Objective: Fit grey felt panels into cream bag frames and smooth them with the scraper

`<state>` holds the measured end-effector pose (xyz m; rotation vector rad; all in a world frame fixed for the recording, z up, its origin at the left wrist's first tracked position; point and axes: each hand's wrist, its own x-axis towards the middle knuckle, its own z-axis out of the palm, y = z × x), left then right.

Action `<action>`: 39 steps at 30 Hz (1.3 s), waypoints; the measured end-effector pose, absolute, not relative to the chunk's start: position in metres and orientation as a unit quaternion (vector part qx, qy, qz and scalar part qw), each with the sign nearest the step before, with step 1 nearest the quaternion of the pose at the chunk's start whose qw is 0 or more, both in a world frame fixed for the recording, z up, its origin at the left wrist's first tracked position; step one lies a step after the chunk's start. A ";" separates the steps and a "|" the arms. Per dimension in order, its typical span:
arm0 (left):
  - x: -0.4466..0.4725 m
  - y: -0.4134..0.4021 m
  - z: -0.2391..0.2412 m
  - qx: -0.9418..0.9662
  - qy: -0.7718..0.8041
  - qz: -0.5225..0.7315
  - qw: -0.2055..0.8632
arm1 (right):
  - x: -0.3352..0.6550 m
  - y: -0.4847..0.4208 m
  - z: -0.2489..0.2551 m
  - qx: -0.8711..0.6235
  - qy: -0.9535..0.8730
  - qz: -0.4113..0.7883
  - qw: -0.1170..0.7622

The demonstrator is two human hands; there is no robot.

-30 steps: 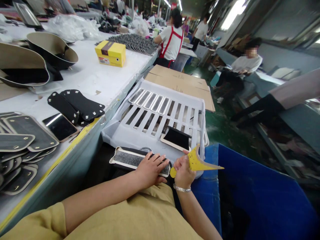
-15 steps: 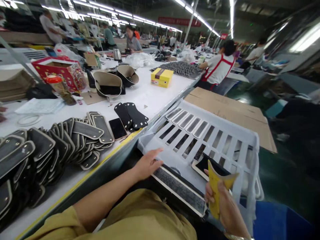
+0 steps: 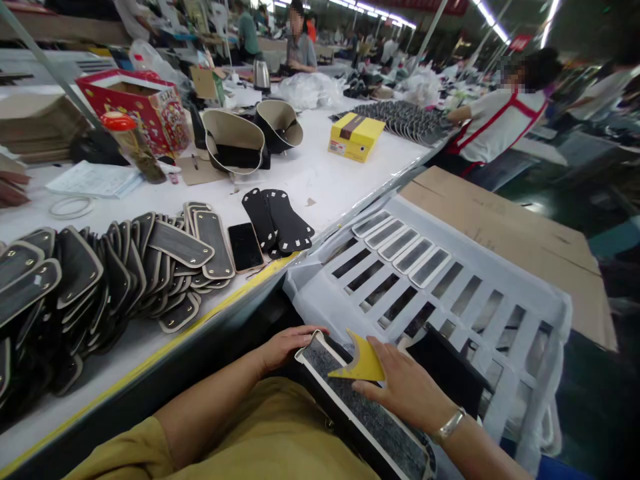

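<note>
A long grey felt-faced panel with a pale border (image 3: 367,417) lies across my lap against the upturned white plastic crate (image 3: 450,267). My left hand (image 3: 280,348) curls round the panel's near end and grips it. My right hand (image 3: 403,387) lies flat on the panel with its fingers stretched out, pressing a yellow curved template (image 3: 363,363) onto the felt. A silver bracelet sits on my right wrist. A black piece (image 3: 447,370) rests on the crate just beyond my right hand.
On the white table to my left: overlapping rows of dark panels (image 3: 100,280), a phone (image 3: 245,247), two black studded pieces (image 3: 280,220), a yellow box (image 3: 355,137), a red carton (image 3: 145,107). Flat cardboard (image 3: 500,220) lies beyond the crate. Other people work further along.
My right hand came down from holding the yellow template upright and now presses it flat on the felt panel. My left hand shifted from the crate's edge to the panel's end.
</note>
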<state>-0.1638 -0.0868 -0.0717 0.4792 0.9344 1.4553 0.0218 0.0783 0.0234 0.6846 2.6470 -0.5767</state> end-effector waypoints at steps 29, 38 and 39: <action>-0.153 -0.087 -0.087 0.279 0.477 0.634 0.540 | -0.054 0.068 0.015 0.125 0.962 -0.039 0.240; -0.153 -0.087 -0.091 0.288 0.495 0.640 0.512 | -0.080 0.074 -0.002 0.080 0.980 0.016 0.181; -0.153 -0.087 -0.091 0.289 0.496 0.641 0.510 | -0.082 0.074 -0.003 0.071 0.983 0.015 0.171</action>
